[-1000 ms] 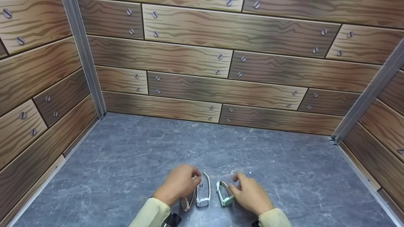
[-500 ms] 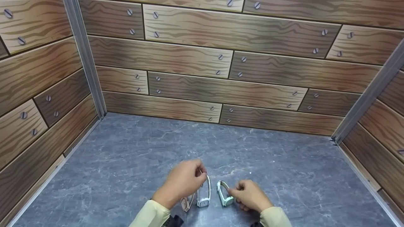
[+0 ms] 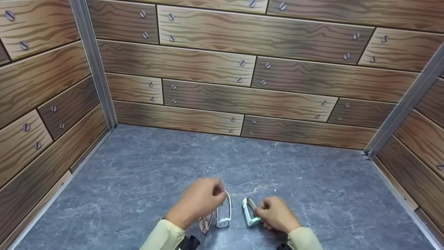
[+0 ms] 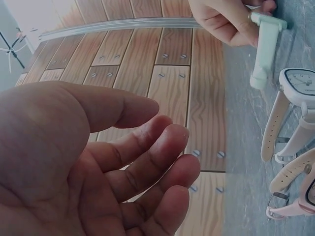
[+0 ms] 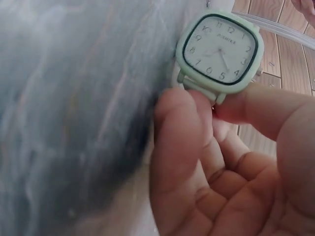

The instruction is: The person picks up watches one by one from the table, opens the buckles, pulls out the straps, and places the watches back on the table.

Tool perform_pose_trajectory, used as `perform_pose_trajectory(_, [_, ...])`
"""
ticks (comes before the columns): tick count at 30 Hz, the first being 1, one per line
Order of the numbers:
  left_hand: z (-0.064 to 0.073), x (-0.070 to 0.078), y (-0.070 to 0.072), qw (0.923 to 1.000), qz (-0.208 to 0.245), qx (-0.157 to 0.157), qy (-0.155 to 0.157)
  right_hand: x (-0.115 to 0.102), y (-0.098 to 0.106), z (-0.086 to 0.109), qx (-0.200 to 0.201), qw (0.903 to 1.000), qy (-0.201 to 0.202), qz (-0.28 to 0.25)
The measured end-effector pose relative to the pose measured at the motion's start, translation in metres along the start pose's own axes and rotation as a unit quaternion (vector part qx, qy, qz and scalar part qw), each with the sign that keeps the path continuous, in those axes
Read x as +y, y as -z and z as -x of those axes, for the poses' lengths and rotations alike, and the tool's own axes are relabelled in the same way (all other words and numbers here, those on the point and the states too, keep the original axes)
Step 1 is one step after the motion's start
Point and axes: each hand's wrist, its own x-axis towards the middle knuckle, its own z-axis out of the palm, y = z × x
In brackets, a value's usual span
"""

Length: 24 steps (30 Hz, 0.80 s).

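My right hand (image 3: 277,213) pinches the mint-green wristwatch (image 5: 221,49) between thumb and fingers, at the strap beside its square case. The case faces the right wrist camera, and the green strap (image 4: 266,51) shows in the left wrist view. My left hand (image 3: 197,200) hovers over the other watches with loosely bent fingers and holds nothing. Under it stands a white wristwatch (image 3: 223,223) with its strap looped up. Left of that is a pink wristwatch (image 3: 203,225), its strap partly hidden behind the left hand.
The watches are on a grey marbled tabletop (image 3: 166,166). Wood-patterned panels (image 3: 204,66) wall it at the back and both sides, with metal corner posts (image 3: 95,66). Dark wrist cameras (image 3: 189,242) sit below the sleeves.
My right hand has gone from loose fingers beside the green watch to pinching it, and the watch has shifted slightly right. My left hand has moved a little to the right over the white watch.
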Motion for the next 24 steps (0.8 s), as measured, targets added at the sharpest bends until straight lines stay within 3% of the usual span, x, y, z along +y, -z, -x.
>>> perform_pose_trajectory(6, [-0.001,0.002,0.002,0.9997,0.021,0.013,-0.005,-0.011,0.014,0.003,0.069,0.9968,0.029,-0.027])
perform_pose_trajectory(12, [0.001,0.012,0.004,0.9959,0.07,0.042,-0.039,-0.041,0.031,0.019,0.112,0.9902,0.049,-0.068])
perform_pose_trajectory(20, [0.013,0.037,0.011,0.9871,0.148,0.033,-0.051,-0.089,0.028,0.055,0.155,0.976,0.147,-0.045])
perform_pose_trajectory(24, [0.017,0.043,0.012,0.9826,0.175,0.023,-0.057,-0.102,0.025,0.07,0.178,0.9668,0.18,-0.034])
